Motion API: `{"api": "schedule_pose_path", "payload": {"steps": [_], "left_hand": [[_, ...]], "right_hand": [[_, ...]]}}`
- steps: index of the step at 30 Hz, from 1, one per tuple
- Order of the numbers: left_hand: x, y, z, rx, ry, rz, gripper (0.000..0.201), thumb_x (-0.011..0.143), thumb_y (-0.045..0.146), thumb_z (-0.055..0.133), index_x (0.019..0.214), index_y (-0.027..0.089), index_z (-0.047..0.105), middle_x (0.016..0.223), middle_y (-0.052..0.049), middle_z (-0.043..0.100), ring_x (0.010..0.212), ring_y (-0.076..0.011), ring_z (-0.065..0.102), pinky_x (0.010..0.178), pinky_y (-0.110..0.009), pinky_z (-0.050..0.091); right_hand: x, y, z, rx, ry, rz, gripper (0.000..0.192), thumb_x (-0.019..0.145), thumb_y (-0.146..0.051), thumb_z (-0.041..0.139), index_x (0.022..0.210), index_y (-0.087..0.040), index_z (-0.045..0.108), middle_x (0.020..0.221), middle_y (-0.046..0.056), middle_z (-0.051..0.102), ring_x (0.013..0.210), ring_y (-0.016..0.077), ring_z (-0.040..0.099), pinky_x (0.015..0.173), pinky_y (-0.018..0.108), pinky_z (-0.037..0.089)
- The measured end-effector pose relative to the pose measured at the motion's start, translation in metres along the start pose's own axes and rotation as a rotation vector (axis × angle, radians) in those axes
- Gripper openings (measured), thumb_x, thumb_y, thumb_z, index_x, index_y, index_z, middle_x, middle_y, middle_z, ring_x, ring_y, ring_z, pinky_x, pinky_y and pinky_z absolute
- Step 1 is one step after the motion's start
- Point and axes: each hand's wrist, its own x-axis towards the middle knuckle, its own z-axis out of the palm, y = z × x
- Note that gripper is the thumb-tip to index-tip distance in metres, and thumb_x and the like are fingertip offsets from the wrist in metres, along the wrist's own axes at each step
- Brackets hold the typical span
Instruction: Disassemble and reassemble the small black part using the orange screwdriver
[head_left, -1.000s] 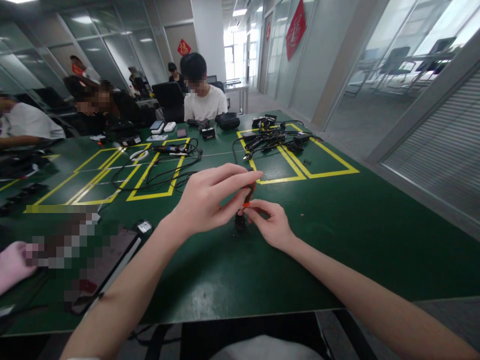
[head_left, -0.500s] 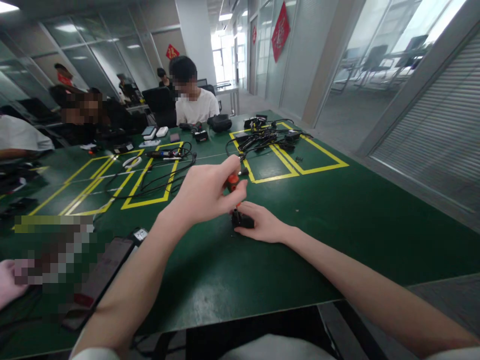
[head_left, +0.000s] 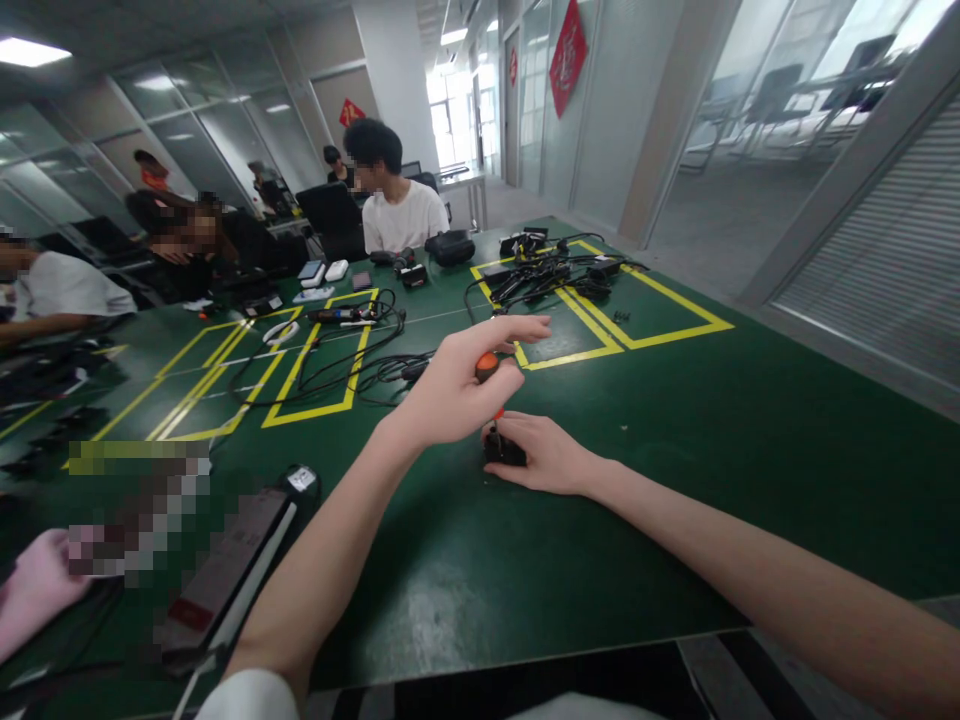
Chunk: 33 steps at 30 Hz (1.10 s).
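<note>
My left hand (head_left: 469, 385) is around a screwdriver (head_left: 487, 366) with an orange and black handle. The handle sits between my thumb and palm, while the forefinger side of the hand stretches out to the right. Its shaft points down, nearly upright, onto a small black part (head_left: 504, 447). My right hand (head_left: 551, 452) grips that black part from the right against the green table, thumb on the near side and fingers on the far side. The screwdriver's tip is too small to make out where it meets the part.
Black cables and adapters (head_left: 536, 278) lie in a yellow-taped area at the back. More cables (head_left: 322, 375) run across the left. A dark flat device (head_left: 225, 560) lies at the near left, beside another person's hand (head_left: 45, 585). A person in white (head_left: 405, 215) sits across the table.
The fingers of my left hand have opened out from their curl around the screwdriver handle. My right hand keeps its hold on the black part. The whole view has shifted slightly.
</note>
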Motion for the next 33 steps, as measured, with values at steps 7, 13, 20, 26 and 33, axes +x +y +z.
{"api": "schedule_pose_path", "payload": {"steps": [7, 13, 20, 26, 33], "left_hand": [[0.006, -0.022, 0.025, -0.78, 0.074, -0.215, 0.035, 0.093, 0.049, 0.07, 0.107, 0.017, 0.072, 0.093, -0.006, 0.079, 0.068, -0.0136, 0.073, 0.062, -0.023, 0.057], [0.005, -0.008, 0.017, -0.933, 0.021, -0.337, 0.069, 0.097, 0.064, 0.052, 0.048, 0.018, 0.039, 0.038, 0.008, 0.022, 0.032, -0.0035, 0.021, 0.036, -0.019, 0.02], [0.005, 0.0, 0.017, -0.91, 0.122, -0.34, 0.042, 0.095, 0.042, 0.052, 0.062, 0.018, 0.045, 0.052, 0.005, 0.033, 0.042, -0.0062, 0.032, 0.043, -0.019, 0.029], [-0.003, -0.005, 0.014, -0.341, 0.183, -0.184, 0.027, 0.101, 0.035, 0.045, 0.084, 0.018, 0.057, 0.066, 0.001, 0.058, 0.053, -0.0104, 0.052, 0.054, -0.023, 0.042], [-0.01, 0.004, 0.008, 0.538, 0.17, 0.106, 0.028, 0.105, 0.028, 0.046, 0.101, 0.017, 0.071, 0.089, -0.007, 0.072, 0.079, -0.0146, 0.064, 0.072, -0.026, 0.047]], "right_hand": [[0.0, 0.001, 0.001, 0.043, -0.003, 0.008, 0.021, 0.091, -0.033, 0.073, 0.101, -0.018, 0.062, 0.101, 0.011, 0.074, 0.095, 0.0276, 0.069, 0.085, 0.041, 0.057], [0.003, 0.002, 0.002, 0.073, -0.039, -0.005, 0.019, 0.092, -0.033, 0.073, 0.102, -0.019, 0.065, 0.099, 0.01, 0.072, 0.095, 0.0268, 0.068, 0.084, 0.041, 0.057], [0.003, 0.003, 0.002, 0.077, -0.026, -0.032, 0.019, 0.093, -0.034, 0.072, 0.103, -0.019, 0.065, 0.098, 0.01, 0.072, 0.096, 0.027, 0.067, 0.085, 0.042, 0.056], [0.004, 0.005, 0.002, 0.057, -0.003, -0.048, 0.019, 0.092, -0.037, 0.072, 0.095, -0.021, 0.064, 0.092, 0.007, 0.07, 0.091, 0.0261, 0.064, 0.08, 0.039, 0.054], [0.005, 0.006, 0.002, 0.037, -0.012, -0.05, 0.019, 0.092, -0.037, 0.072, 0.094, -0.021, 0.062, 0.096, 0.008, 0.071, 0.094, 0.0269, 0.064, 0.082, 0.04, 0.054]]}}
